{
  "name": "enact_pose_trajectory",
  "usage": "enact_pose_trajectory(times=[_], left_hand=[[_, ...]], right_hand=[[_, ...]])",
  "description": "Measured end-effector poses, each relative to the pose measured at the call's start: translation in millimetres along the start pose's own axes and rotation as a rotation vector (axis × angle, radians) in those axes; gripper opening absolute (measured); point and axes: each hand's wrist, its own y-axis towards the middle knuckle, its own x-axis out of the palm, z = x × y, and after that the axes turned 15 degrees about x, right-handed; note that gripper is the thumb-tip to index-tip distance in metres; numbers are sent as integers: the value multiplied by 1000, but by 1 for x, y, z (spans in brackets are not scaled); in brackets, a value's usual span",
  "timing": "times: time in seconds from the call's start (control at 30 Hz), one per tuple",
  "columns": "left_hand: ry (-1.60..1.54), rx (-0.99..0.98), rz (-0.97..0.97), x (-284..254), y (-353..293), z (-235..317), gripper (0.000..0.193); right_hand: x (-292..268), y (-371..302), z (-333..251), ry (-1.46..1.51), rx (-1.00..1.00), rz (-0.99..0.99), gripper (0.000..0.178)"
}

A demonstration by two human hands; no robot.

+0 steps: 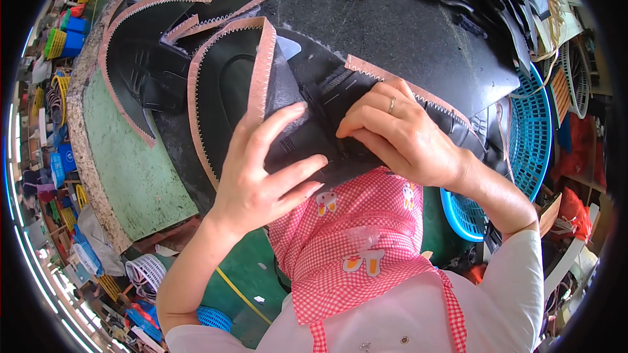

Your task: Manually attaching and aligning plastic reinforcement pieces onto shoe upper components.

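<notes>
Item, my left hand (pixel 252 180): fingers splayed, tips at the surface of a black, smooth, leather-like panel edged with a pinkish-brown, zigzag-stitched strip (pixel 261 68); thumb hidden, pressure not to be told. Item, my right hand (pixel 402 124): grip curled, fingertips drawn together at the panel's right-hand part; whether a fold is pinched there, I cannot tell, the knuckles covering it. Location of the panel: beneath and between both hands, at the near side of a dark, dust-flecked desk (pixel 418 29), just above a red-and-white checked cloth apron (pixel 366 248). Likely faults: slipping, should the splayed fingers bear too lightly on so smooth a face; creasing, should the curled fingers draw against a fixed left side; puckering or strained stitches, should the pull run across the zigzag edging. Also possible: snagging on a second black, curved piece with like edging (pixel 127 68), lying to the left, near enough to be dragged along. Lesser risk: my right forearm, close by a round, blue, latticed plastic basket (pixel 533 137), might knock its rim if swung outward.
</notes>
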Motion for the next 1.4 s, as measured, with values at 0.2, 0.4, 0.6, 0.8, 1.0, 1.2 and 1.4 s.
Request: enact_pose_trajectory(times=[0.2,0.4,0.6,0.8,1.0,1.2,1.4], left_hand=[[-8,-10,-96,-8,5,12,54],[144,9,-395,-11,6,23,64],[-24,0,-218,-12,-3,12,54],[-42,-20,-178,-12,-1,12,47],[-74,-6,-148,-4,1,12,42],[-246,80,-220,-15,13,40,41],[280,-169,35,-65,12,-58,63]], right_hand=[[4,-3,2,-39,-15,50,15],[-8,-2,2,-27,-17,-101,14],[0,-3,4,-22,-21,-33,14],[0,-2,0,-171,5,228,22],[-18,-12,-5,-194,365,225,52],[-73,-66,-1,5,676,-52,44],[-164,-243,75,-54,1286,86,42]])
